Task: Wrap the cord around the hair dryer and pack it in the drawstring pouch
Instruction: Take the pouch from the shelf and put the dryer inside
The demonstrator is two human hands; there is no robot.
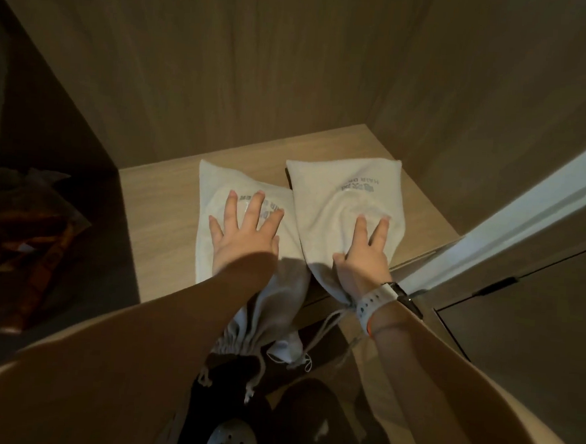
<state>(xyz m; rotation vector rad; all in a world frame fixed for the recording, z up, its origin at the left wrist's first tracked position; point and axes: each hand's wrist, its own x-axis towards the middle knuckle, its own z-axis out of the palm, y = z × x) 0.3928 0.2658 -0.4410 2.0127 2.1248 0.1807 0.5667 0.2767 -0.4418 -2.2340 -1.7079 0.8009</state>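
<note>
Head view, looking down into a wood-panelled niche.

- Two grey drawstring pouches lie side by side on a wooden shelf [156, 193], their inner edges touching. Both carry printed lettering that reads upside down from my view.
- Left pouch [214, 189]: lies flat, and its gathered neck hangs over the front edge of the shelf. Its knotted cord ends [250, 387] dangle below.
- Right pouch [324, 193]: the fabric is raised in a rounded bulge under the lettering. The neck sits at the shelf's front edge beneath the wrist, and its drawstring [326, 327] trails down.
- Hair dryer: not directly visible. I cannot tell what is inside either pouch.
- Left hand [246, 232]: palm down on the left pouch, fingers straight and spread wide, resting over the print.
- Right hand [361, 257]: palm down on the near part of the right pouch, fingers extended forward and thumb out toward the pouch's left edge. It pinches nothing.
- A white-banded watch [379, 299] is on the right wrist.
- A pale shoe [230, 437] shows at the bottom of the frame, and a white door edge [525, 215] runs diagonally on the right.
</note>
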